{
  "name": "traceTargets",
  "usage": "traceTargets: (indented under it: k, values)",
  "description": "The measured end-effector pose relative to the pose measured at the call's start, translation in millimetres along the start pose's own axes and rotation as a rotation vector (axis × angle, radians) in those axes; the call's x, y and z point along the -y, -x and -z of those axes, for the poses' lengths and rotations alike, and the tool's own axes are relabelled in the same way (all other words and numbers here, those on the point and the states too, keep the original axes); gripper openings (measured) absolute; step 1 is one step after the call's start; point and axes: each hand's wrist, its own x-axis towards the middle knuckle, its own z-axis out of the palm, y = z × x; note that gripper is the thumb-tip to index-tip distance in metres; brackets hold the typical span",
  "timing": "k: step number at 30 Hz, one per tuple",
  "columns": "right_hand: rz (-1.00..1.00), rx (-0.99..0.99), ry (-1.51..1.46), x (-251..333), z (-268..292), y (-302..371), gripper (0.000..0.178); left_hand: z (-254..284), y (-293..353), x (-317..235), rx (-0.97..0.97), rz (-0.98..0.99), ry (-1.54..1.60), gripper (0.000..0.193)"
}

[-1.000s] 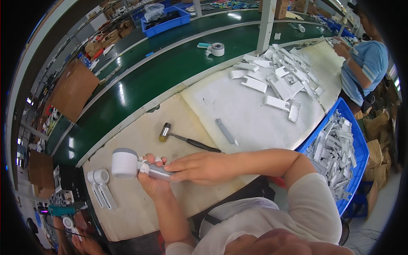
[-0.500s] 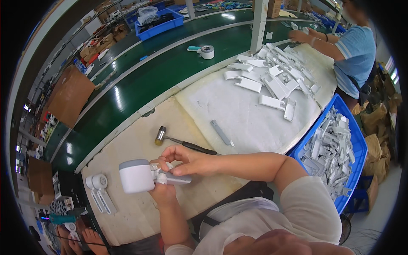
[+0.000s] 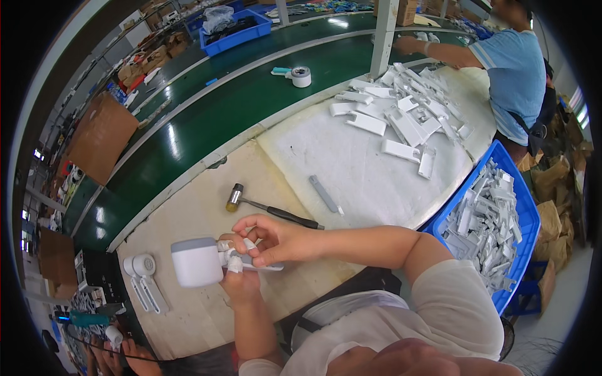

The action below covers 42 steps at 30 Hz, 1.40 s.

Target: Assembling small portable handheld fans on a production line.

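White and pale grey plastic forms a handheld device [image 3: 197,263] with a drum-shaped head and slim handle, which we see held up over a beige worktop [image 3: 200,319]. The left hand [image 3: 243,285] clasps the handle, its fingers partly wrapped in white. The right hand [image 3: 277,241] curls its fingers at the same handle; whether they grip it, we cannot tell. Beyond the hands, we find a black-handled hammer [image 3: 279,213] with a metal-and-amber head. Left lie two white, round-headed devices [image 3: 145,266]; right, a blue plastic bin [image 3: 530,219] holds pale parts.
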Motion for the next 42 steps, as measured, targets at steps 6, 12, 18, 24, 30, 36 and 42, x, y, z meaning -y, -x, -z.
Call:
traceTargets:
  k: [6,12,18,24,30,36,42]
  values:
    - [0.014,-0.007,-0.057,-4.0,4.9,1.9,0.068,-4.7,0.8,0.7,-0.04,0.011,-0.101,0.02]
    - [0.054,0.021,-0.136,-4.3,5.0,6.6,0.075,-2.4,-1.5,-2.1,0.112,-0.02,-0.177,0.024]
    - [0.024,0.033,-0.152,-12.4,7.9,6.0,0.076,-3.9,0.1,-6.9,0.095,0.037,-0.237,0.026]
    - [-0.071,-0.005,-0.04,-24.9,7.4,5.7,0.075,-1.1,-1.8,0.1,0.043,0.019,-0.205,0.033]
    - [-0.241,0.098,-0.106,-7.1,3.7,9.1,0.067,7.6,-0.7,9.3,-0.021,0.093,-0.091,0.044]
    - [-0.297,0.016,-0.038,-6.8,10.9,8.3,0.061,8.8,-8.5,10.4,-0.053,0.189,-0.164,0.053]
    - [-0.209,0.067,0.012,-8.8,4.7,8.5,0.047,11.2,-8.8,13.0,0.01,0.133,-0.154,0.054]
